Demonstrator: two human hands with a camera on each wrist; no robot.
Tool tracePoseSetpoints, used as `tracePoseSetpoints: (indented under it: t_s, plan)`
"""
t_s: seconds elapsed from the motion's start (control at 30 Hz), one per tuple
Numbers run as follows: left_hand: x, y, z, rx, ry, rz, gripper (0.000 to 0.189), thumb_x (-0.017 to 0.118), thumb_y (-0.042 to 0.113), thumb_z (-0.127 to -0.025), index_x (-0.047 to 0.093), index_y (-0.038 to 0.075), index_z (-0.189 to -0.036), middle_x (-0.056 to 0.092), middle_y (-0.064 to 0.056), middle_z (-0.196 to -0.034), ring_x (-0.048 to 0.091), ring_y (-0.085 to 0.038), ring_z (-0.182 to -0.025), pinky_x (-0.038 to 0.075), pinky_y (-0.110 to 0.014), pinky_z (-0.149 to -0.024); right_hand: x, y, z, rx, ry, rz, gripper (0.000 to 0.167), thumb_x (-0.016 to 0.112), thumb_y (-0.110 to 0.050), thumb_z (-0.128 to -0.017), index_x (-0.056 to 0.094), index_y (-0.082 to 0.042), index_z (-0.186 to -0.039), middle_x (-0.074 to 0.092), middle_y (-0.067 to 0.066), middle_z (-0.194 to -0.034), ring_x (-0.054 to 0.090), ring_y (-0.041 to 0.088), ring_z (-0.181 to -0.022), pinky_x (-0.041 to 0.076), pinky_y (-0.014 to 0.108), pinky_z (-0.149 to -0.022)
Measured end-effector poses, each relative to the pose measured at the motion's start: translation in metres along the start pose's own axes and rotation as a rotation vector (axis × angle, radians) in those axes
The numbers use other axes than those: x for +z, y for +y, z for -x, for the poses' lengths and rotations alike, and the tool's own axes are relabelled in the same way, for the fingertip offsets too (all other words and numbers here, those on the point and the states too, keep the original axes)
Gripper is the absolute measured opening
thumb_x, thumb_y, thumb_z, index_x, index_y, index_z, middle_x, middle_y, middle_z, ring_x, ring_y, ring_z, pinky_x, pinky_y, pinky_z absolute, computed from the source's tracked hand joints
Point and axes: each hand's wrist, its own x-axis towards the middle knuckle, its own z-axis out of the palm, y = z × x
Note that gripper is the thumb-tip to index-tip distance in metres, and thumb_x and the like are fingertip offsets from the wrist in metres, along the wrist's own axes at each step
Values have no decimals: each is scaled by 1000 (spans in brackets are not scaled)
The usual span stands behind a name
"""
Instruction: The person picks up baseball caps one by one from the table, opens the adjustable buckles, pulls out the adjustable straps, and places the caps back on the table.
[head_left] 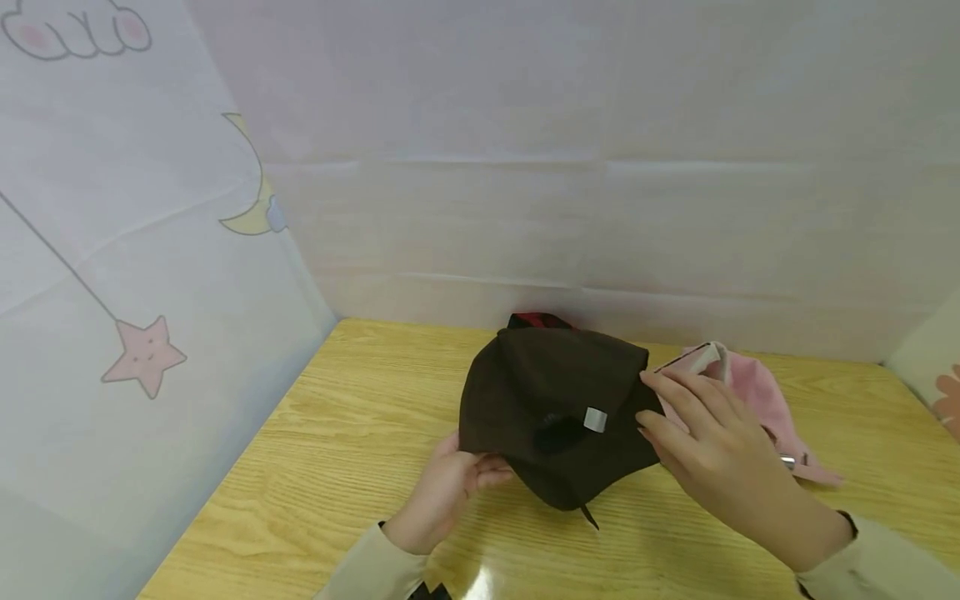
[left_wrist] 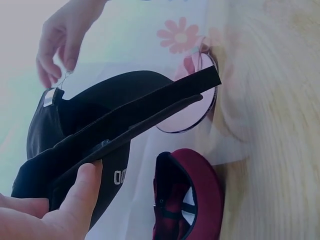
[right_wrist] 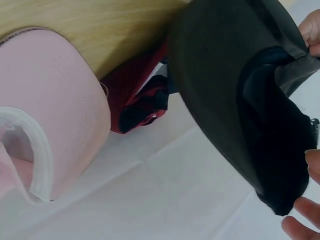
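A black cap [head_left: 562, 375] is held up over the table, its dark hollow inside partly showing in the right wrist view. My left hand [head_left: 438, 492] grips its left edge, and the thumb [left_wrist: 86, 187] presses on the fabric in the left wrist view. At the cap's right edge is my right hand [head_left: 720, 454], its fingers loosely bent with the fingertips [right_wrist: 300, 227] right by the fabric. A small white label [head_left: 595, 419] shows on the cap. From its lower edge hangs a short dark strap end.
Behind my right hand lies a pink cap [head_left: 772, 404] with a metal buckle. A dark red cap [left_wrist: 205, 190] sits at the back of the wooden table [head_left: 360, 400], mostly hidden by the black cap in the head view. Pale printed cloth hangs behind and at the left.
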Motion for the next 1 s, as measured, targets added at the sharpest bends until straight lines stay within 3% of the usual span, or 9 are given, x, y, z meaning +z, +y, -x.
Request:
tracePoseSetpoints:
  t_s: [0.13, 0.23, 0.73, 1.0]
  plan:
    - [0, 3, 1, 10, 2, -6, 21, 51, 15, -102, 60, 0, -113, 68, -7, -97, 66, -18, -90, 51, -45, -91, -3, 2, 7, 13, -10, -15, 35, 37, -13, -103, 59, 2, -81, 62, 28, -99, 55, 44, -89, 27, 27, -108]
    - [-1, 4, 2, 18, 3, -9, 21, 51, 15, -102, 60, -1, -113, 68, -8, -98, 67, -18, -91, 51, -43, -89, -5, 2, 12, 25, -12, -25, 36, 37, -14, -104, 59, 2, -81, 62, 28, -98, 56, 43, -89, 27, 28, -108]
    - [-7, 9, 5, 32, 47, 15, 17, 50, 13, -102, 60, 2, -110, 66, -5, -98, 66, -19, -90, 51, -45, -89, -7, 7, 22, 65, 2, -16, 39, 40, -21, -106, 59, 2, -81, 63, 27, -94, 58, 43, -80, 32, 28, -97]
    - [-9, 11, 8, 54, 89, 50, 14, 47, 9, -102, 61, 5, -105, 65, -5, -97, 66, -19, -90, 52, -44, -88, -10, 9, 33, 86, -16, 9, 41, 40, -24, -106, 61, 2, -82, 64, 24, -91, 59, 40, -77, 39, 36, -79]
